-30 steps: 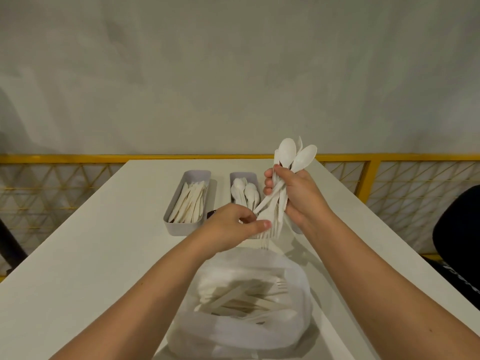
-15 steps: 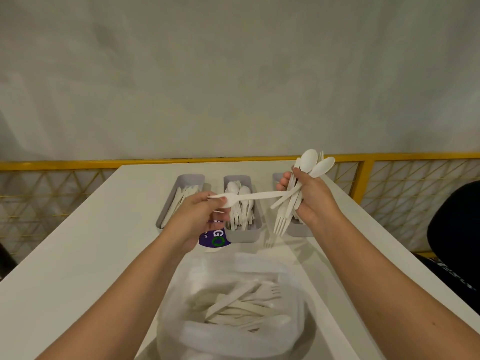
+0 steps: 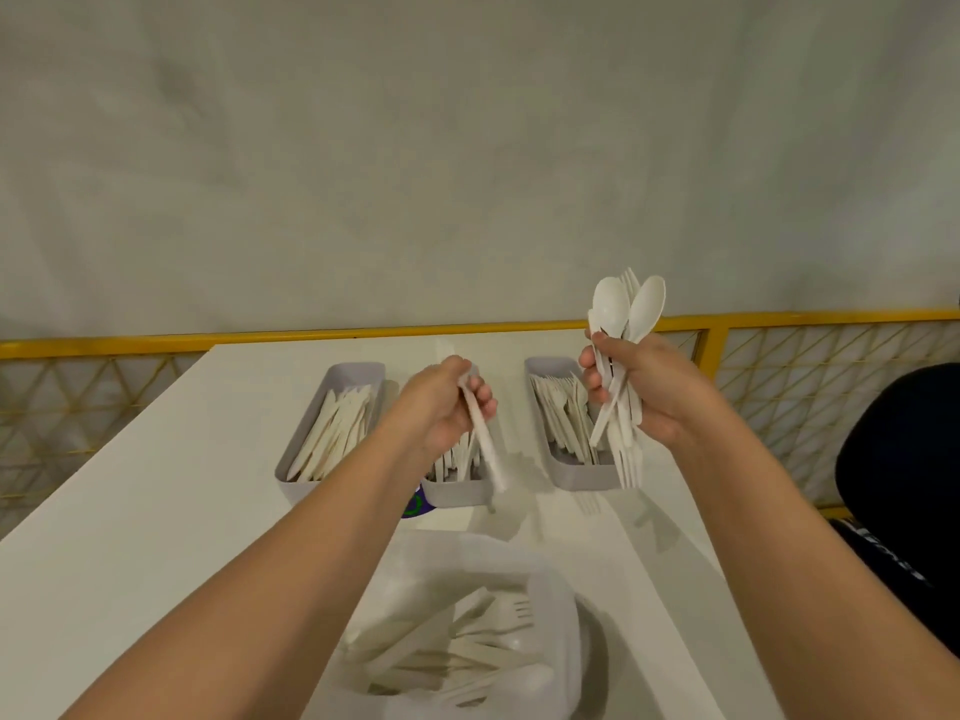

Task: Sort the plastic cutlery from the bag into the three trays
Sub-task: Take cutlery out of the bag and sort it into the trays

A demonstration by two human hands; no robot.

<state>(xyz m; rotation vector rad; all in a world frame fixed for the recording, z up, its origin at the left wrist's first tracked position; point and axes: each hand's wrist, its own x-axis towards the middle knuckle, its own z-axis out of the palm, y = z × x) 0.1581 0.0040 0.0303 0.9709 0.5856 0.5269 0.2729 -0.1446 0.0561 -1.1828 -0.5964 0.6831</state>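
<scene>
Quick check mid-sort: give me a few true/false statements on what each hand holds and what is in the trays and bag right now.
1. The right hand grips a bundle of spoons and forks. True.
2. The left hand is empty. False: it holds one white utensil over the middle tray.
3. The bag is empty. False: cutlery remains inside.
4. The left tray holds knives. True.
5. The right tray is empty. False: it holds forks.
</scene>
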